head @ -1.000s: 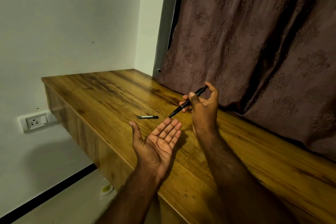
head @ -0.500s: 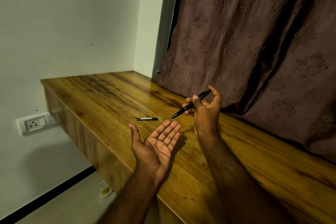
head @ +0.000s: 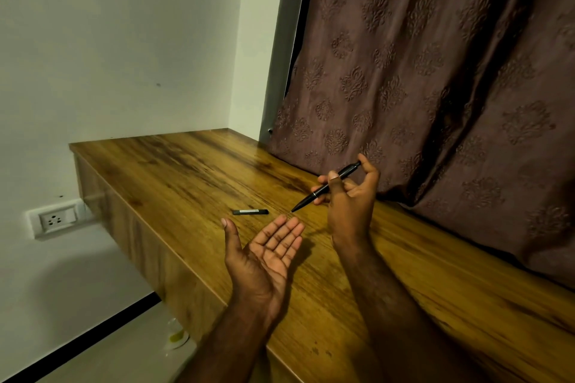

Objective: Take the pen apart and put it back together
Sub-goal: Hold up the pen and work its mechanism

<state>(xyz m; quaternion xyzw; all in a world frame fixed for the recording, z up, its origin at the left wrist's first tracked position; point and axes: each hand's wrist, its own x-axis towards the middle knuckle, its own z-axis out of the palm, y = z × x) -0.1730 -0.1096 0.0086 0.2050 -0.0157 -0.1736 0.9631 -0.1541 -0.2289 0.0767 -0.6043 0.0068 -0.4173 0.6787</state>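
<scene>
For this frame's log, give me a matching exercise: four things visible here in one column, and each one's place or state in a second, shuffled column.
Column A
1. pen
2. left hand
3. small black stick
4. socket

Column B
a. lying on the wooden desk
b. set in the white wall
c. pinched in the right hand
d. palm up, holding nothing

Pairs: 1-c; 2-d; 3-a; 4-b

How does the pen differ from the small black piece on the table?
The pen is longer and tapers to a point; the black piece is short and blunt. The pen is held tilted in the right hand; the black piece lies flat on the table. Both are slim and dark.
</scene>
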